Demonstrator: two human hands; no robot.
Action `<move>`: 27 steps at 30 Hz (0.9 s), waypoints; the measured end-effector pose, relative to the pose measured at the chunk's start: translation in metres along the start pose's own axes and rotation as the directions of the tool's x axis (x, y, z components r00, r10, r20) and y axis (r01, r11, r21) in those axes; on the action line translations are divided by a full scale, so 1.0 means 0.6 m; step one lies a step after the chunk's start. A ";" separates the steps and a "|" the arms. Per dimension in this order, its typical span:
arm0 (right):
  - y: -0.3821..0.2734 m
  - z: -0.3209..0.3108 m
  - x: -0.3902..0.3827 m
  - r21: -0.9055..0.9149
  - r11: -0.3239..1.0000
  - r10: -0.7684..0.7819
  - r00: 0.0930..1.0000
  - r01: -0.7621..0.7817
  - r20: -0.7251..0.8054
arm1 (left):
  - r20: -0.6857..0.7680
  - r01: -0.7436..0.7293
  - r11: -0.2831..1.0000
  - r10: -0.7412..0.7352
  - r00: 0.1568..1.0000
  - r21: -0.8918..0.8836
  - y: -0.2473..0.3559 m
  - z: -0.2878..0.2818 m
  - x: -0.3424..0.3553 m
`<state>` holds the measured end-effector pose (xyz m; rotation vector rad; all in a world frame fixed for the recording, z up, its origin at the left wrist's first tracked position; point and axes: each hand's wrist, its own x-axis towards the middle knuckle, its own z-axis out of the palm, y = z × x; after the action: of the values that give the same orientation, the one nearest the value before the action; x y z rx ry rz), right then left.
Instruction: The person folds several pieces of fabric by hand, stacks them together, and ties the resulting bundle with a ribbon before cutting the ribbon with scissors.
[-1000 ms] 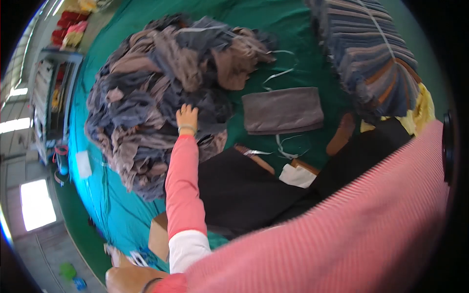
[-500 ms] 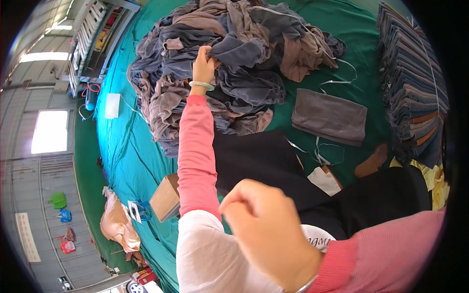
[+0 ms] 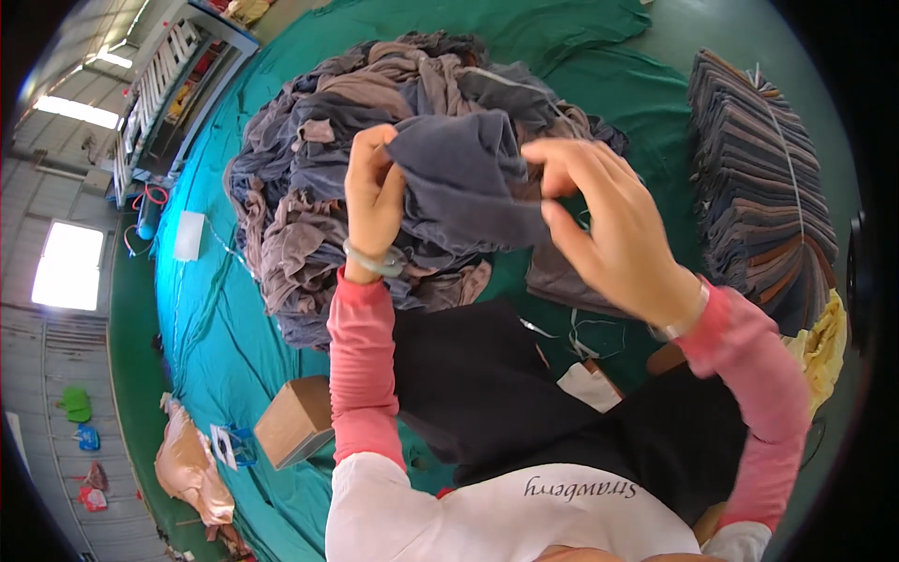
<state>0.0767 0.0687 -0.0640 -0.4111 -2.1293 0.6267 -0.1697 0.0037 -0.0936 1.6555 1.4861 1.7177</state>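
My left hand [image 3: 375, 192] is closed on the upper left corner of a dark blue-grey cloth [image 3: 459, 183], raised in front of the pile. At the cloth's right edge my right hand [image 3: 618, 234] has thumb and fingers apart; it appears not to grip the fabric. Behind the cloth lies a big heap of crumpled grey, brown and blue cloths [image 3: 290, 225]. Below my right hand a folded grey cloth [image 3: 567, 281] shows only partly, the hand covering some of it.
A tall bound stack of folded cloths [image 3: 758, 178] stands at the right. White ties [image 3: 595, 347] lie on the green sheet [image 3: 215, 309] near my black-trousered legs [image 3: 487, 384]. A cardboard box [image 3: 295, 421] and a pinkish bundle [image 3: 192, 459] sit at the lower left.
My left hand has drawn the blue-grey cloth up from the pile toward me. My right hand has swung from near my chest out to the cloth's right edge, its fingers spreading.
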 end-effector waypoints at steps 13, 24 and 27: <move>0.141 0.075 0.010 0.854 0.002 0.598 0.684 -0.521 0.417 | 0.766 0.819 -0.172 -0.498 0.408 -0.548 -0.086 0.068 -0.033; 0.217 -0.065 -0.144 0.319 0.530 0.581 0.611 -0.785 0.537 | 0.722 0.836 0.514 -0.503 0.475 -0.192 -0.020 0.065 -0.027; 0.211 -0.086 -0.179 0.744 -0.032 0.606 0.578 -0.668 0.546 | 0.704 0.786 0.192 -0.358 0.613 -0.587 -0.034 0.070 -0.033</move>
<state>0.1892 0.1343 -0.1792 -0.7120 -1.0628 2.3055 -0.1361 0.0142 -0.1303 0.5988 0.5911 1.1427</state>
